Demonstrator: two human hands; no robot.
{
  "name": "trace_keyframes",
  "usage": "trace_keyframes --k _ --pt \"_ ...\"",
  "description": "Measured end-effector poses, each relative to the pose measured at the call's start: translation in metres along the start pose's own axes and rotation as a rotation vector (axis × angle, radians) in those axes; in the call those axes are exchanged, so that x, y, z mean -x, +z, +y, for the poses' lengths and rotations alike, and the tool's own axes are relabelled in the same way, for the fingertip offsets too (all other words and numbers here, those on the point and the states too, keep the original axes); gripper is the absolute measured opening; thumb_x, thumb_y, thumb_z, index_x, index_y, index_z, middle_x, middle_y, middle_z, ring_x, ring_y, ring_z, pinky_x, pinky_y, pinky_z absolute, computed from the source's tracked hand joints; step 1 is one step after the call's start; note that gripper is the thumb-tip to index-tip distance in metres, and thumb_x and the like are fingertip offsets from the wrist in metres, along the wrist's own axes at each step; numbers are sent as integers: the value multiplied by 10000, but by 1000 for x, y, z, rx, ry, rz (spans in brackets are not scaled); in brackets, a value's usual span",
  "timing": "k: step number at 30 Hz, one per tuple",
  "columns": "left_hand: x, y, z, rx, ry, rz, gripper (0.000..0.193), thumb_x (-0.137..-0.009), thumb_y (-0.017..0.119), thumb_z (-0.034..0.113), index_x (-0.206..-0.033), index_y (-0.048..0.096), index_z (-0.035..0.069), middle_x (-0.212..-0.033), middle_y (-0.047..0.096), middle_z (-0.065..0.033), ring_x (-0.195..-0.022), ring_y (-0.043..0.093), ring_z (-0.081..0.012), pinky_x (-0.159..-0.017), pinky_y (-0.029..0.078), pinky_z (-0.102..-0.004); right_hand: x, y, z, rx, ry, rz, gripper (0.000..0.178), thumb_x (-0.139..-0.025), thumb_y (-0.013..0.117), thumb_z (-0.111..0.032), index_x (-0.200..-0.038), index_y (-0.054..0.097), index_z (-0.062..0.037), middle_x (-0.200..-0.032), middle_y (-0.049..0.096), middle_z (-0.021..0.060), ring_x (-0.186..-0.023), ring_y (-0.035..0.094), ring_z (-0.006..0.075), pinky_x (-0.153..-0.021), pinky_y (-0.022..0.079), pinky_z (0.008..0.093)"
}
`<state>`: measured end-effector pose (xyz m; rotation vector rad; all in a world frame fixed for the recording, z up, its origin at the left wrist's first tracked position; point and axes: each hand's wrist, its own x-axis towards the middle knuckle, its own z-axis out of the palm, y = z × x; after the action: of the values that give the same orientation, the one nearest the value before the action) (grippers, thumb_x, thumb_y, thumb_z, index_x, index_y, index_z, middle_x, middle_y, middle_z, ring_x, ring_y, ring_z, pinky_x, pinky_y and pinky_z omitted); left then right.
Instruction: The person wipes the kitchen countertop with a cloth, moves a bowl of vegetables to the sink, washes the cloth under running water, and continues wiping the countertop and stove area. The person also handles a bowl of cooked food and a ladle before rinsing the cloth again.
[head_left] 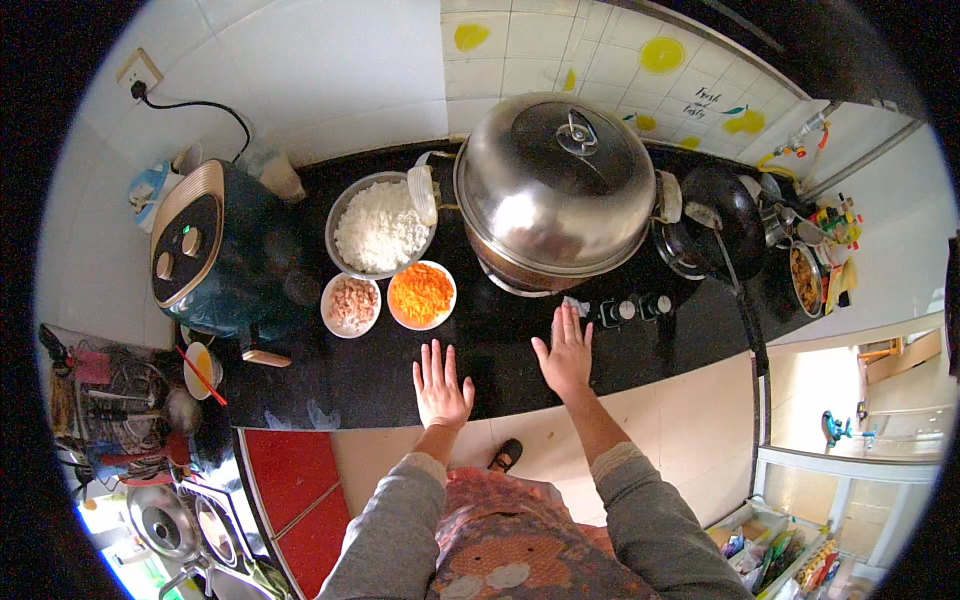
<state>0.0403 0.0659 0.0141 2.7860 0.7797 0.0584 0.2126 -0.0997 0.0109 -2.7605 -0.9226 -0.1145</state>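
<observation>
My left hand point(443, 385) is held palm down at the front of the black counter, fingers stretched out and holding nothing. My right hand point(565, 355), likewise flat with fingers apart, is close to the stove knobs point(618, 312); whether either palm touches the counter I cannot tell. Beyond my left hand is a white bowl of orange shreds, perhaps carrot point(422, 294). Beside it sits a white bowl of diced pinkish meat point(351, 303). Behind them stands a metal bowl of white rice point(380, 228). A large lidded steel pot point(560, 190) rests on the stove.
A dark green air fryer point(215, 255) stands at the left, near a small bowl of yellow liquid point(200, 370) with red chopsticks point(204, 376). A black wok point(720, 225) with a spatula sits at the right, its handle reaching the counter's front edge. Farther right is a food-filled dish point(806, 280).
</observation>
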Motion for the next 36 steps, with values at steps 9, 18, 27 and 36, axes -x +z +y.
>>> trace_keyframes --k 9,18,27,36 --pt "5 1 -6 -7 -5 28 705 -866 529 362 -1472 315 73 -1575 178 -155 -1468 120 -317 -1175 111 -496 29 -7 -70 -106 -234 -126 772 -897 539 -514 -1415 380 34 -1529 302 164 -1417 279 307 -1118 223 565" --pt "3 -5 0 5 0 12 698 -873 540 333 -1477 304 72 -1576 176 -156 -1467 121 -325 -1177 111 -490 24 -3 -46 -118 -137 -52 797 -886 573 -494 -1442 329 24 -1538 279 165 -1420 271 330 -1134 206 546" --pt "4 -1 -3 9 3 54 697 -862 529 362 -1465 330 75 -1566 205 -159 -1460 148 -330 -1172 122 -498 24 -3 -46 -108 -138 -26 785 -882 574 -500 -1417 364 34 -1516 312 168 -1417 276 330 -1119 234 556" --pt "4 -1 -2 15 14 38 699 -868 521 368 -1470 322 75 -1567 203 -162 -1463 143 -329 -1173 122 -500 19 -3 -45 -103 -100 -27 762 -894 569 -480 -1417 363 35 -1529 289 160 -1420 264 323 -1127 223 548"
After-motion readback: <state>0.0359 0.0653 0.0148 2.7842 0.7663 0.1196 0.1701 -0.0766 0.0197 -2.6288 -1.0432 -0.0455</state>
